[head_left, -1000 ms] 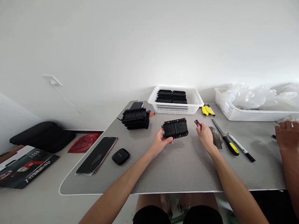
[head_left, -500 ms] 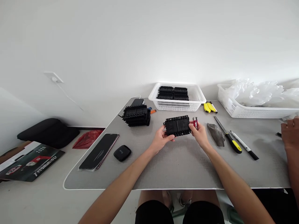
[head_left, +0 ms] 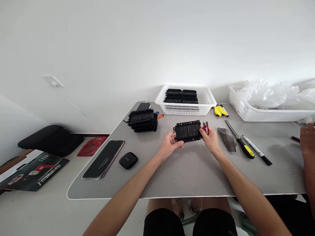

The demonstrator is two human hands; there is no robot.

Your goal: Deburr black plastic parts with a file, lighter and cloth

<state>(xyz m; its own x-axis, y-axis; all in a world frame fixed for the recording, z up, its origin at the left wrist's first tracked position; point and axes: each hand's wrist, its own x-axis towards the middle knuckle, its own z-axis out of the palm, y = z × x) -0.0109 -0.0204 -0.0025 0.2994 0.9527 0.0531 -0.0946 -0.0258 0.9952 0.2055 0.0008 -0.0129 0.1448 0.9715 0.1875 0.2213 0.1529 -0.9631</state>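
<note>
A black rectangular plastic part with toothed long edges and small end tabs is held level over the table between both hands. My left hand grips its left end, thumb along the near edge. At its right end, the thumb and fingers of my right hand pinch the corner. A red lighter shows just behind the right fingers; I cannot tell whether they hold it or it lies on the table. Similar black parts are stacked to the left, and more sit in a white basket behind.
To the right lie a grey-brown scrap, a file with a yellow-black handle, a marker and yellow-handled tools. A second basket holds plastic bags. Another person's hand is at far right. A black case lies left.
The black part has shifted very slightly to the right in my hands, and the grip looks the same. At the far right, the other person's hand has moved a little rightward, showing more of a dark pen-like object.
</note>
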